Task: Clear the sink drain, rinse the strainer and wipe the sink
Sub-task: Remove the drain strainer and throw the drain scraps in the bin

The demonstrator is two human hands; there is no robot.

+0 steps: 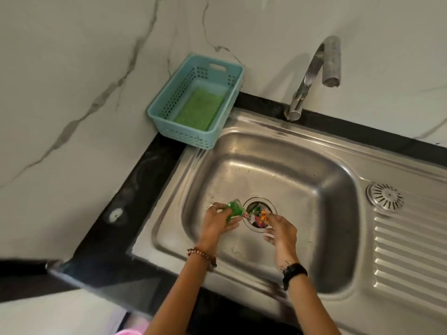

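A steel sink [278, 170] has an open drain hole [254, 206] in the middle of its basin, with colourful scraps of wrapper lying in it. My left hand [217, 221] grips a crumpled green wrapper [233, 209] just left of the drain. My right hand [281, 232] pinches an orange and pink wrapper scrap [263, 216] at the drain's right side. The round metal strainer [385, 196] lies on the draining board, to the right of the basin.
A curved tap [314, 76] rises behind the basin. A teal plastic basket [167, 110] holding a green scouring pad [199, 110] stands at the sink's back left corner. Black counter edging [121, 226] and marble wall surround the sink. The ribbed draining board [411, 257] extends right.
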